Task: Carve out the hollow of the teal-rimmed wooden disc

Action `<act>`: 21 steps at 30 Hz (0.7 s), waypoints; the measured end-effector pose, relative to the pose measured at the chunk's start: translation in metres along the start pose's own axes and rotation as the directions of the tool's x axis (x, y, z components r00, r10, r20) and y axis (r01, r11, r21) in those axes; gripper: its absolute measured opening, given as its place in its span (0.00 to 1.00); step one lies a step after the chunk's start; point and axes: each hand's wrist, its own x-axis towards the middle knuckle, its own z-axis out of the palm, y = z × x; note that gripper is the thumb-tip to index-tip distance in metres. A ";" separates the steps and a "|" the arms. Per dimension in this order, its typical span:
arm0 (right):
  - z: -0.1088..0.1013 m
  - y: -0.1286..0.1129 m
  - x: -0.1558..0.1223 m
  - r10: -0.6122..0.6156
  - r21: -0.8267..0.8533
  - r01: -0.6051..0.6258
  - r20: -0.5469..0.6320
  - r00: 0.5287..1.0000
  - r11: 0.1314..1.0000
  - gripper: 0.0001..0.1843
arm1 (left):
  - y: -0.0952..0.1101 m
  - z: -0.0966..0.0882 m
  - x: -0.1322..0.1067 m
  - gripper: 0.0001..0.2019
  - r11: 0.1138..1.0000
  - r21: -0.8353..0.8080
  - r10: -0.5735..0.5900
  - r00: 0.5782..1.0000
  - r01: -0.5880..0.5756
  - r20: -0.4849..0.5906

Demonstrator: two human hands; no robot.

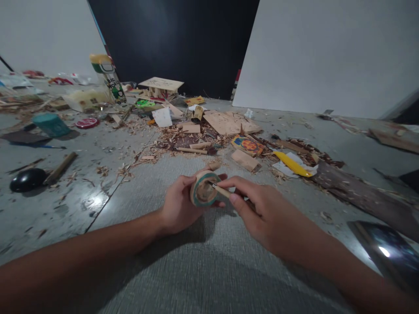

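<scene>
My left hand (180, 204) is wrapped round a small round wooden cup (204, 195) with a green-blue band along its rim. The cup is tilted so that its hollow faces me. In my right hand (262, 209) is a carving tool (224, 191) with a light wooden handle, pinched between thumb and fingers. The tool's metal end reaches the upper right of the hollow; its very tip is hard to make out. Both hands are above a grey ribbed mat (183, 270).
Wood shavings and offcuts lie beyond my hands, with a thin board (229, 123) among them. A yellow cutter (291, 164) rests on paper at right, near a dark phone-like device (386, 253). At left are a black round object (28, 180) and a teal container (51, 124).
</scene>
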 end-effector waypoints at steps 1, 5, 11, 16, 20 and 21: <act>0.000 0.000 0.000 -0.013 -0.003 0.013 -0.002 1.000 1.000 0.15 | 0.000 0.000 0.000 0.18 1.000 0.017 0.023 1.000 -0.023 0.020; 0.000 -0.002 -0.003 -0.058 -0.027 0.057 -0.025 0.998 0.998 0.16 | -0.002 0.003 -0.001 0.18 0.983 0.152 0.096 0.995 -0.101 0.035; 0.000 -0.006 -0.007 -0.084 -0.055 0.081 -0.047 0.995 0.995 0.18 | -0.003 0.006 -0.002 0.18 0.966 0.220 0.140 0.990 -0.139 0.013; 0.001 -0.007 -0.010 -0.077 -0.051 0.075 -0.021 0.997 0.996 0.17 | -0.003 0.005 -0.003 0.17 0.963 0.235 0.136 0.991 -0.133 0.005; 0.006 -0.009 -0.008 -0.019 -0.007 0.019 0.014 1.000 1.000 0.16 | -0.005 0.008 -0.005 0.16 0.954 0.258 0.161 0.987 -0.155 0.000; 0.009 -0.010 -0.008 -0.009 0.002 0.009 0.007 1.000 1.000 0.16 | -0.006 0.009 -0.006 0.16 0.953 0.259 0.168 0.986 -0.160 -0.011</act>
